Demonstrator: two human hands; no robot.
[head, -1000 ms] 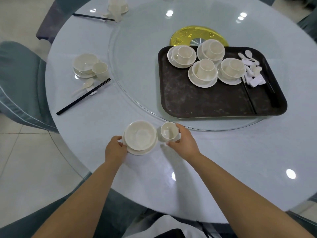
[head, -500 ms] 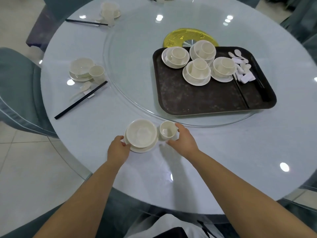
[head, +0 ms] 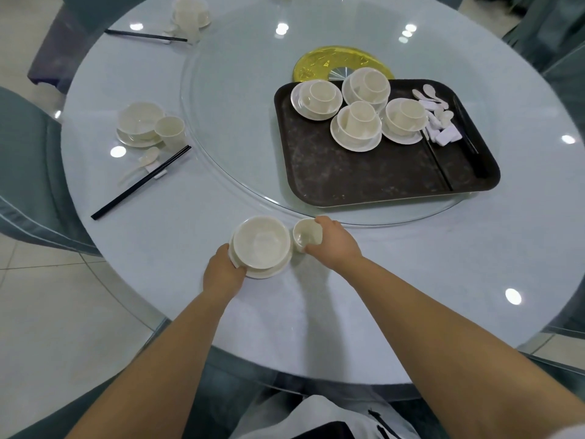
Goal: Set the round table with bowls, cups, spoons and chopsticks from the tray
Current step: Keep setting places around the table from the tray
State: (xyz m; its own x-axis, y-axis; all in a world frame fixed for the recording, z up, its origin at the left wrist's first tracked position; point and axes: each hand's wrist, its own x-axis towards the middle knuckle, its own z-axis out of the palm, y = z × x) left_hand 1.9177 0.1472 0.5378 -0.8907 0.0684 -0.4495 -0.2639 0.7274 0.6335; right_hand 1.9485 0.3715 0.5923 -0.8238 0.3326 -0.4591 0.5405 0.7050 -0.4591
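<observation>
Holding the bowl [head: 261, 241] and its plate [head: 269, 271] by the near rim with our left hand [head: 223, 274], and the small cup [head: 306, 235] pinched in our right hand [head: 332, 245], we think they are light, hard, slippery, and could break.

Your bowl [head: 261, 242] sits left of the cup [head: 305, 234].
Behind them lies the tray [head: 364, 182]; chopsticks [head: 141, 182] far left.

This looks like a restaurant dining room: a big round tabletop [head: 411, 280] with a glass turntable [head: 240, 106], matching place settings [head: 142, 126], covered chairs [head: 22, 160] around it.
</observation>
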